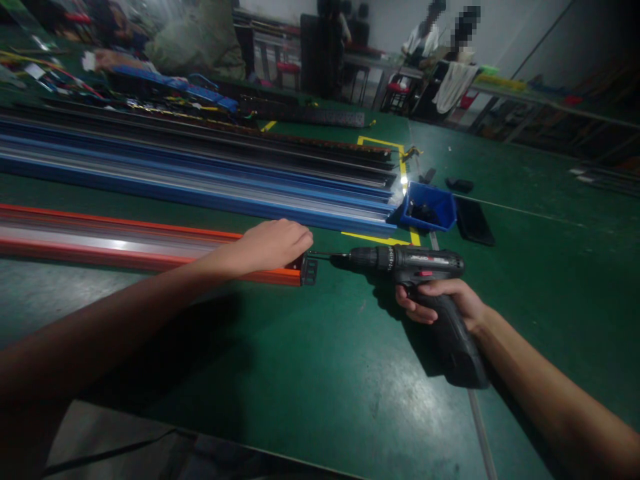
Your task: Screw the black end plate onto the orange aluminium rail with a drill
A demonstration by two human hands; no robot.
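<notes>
The orange rail (120, 243) is a long, straight channel with glossy coloured edges and a smooth, pale grey, light-catching middle; it lies on the near left of the table (320, 373), its right end closed by a black, slotted cap (310, 272). The table top is green, scuffed and slightly shiny. The drill (425, 262) is matte black with a ribbed chuck and a small red switch; its thin bit (323, 255) points left at the cap, though whether they touch cannot be told.

The left hand (273, 247) lies palm down over the rail's right end, fingers together and bent over the far edge; what the fingertips pinch is hidden. The right hand (463, 300) is wrapped around the drill's handle, its forearm coming from the near right.

Beyond the orange rail lie blue rails (225, 183), then black rails (225, 143). A blue bin (445, 212) of dark pieces stands just beside their right ends, left of a flat black slab (475, 221). Yellow tape (381, 141) marks the table there.
</notes>
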